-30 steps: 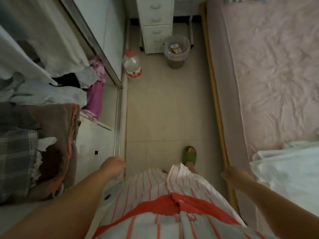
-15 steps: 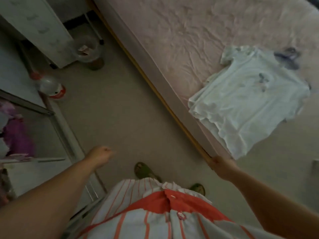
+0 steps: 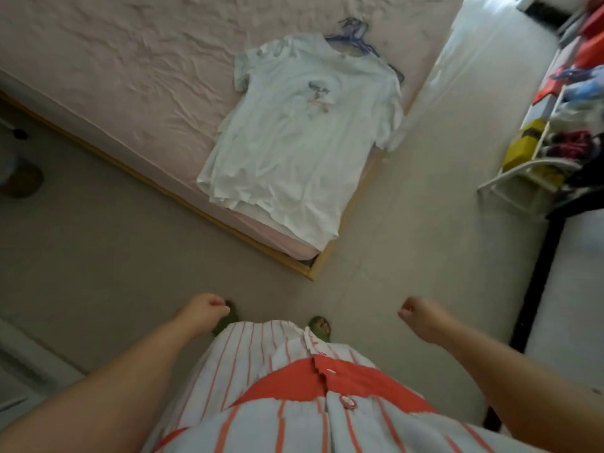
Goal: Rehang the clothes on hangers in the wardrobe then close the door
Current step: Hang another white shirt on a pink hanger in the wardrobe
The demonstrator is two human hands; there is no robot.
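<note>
A small stack of pale white T-shirts (image 3: 294,142) lies flat on the near corner of the pink bed (image 3: 114,70). Blue-purple hangers (image 3: 354,37) lie on the mattress at the shirts' collar, partly under them. My left hand (image 3: 202,313) and my right hand (image 3: 423,320) hang in front of my striped shirt, low over the floor. Their fingers are loosely curled and hold nothing. Both hands are well short of the bed's corner. The wardrobe's inside is out of view.
The bed's wooden frame corner (image 3: 310,273) juts toward me. A white shelf rack (image 3: 523,181) with red, yellow and dark items stands at the right. A bin (image 3: 19,181) sits at the left edge. Bare floor lies between me and the bed.
My view has swung right, from the wardrobe and floor to the bed's corner with the T-shirts. My right hand has come away from the bed's edge. Both hands still hold nothing.
</note>
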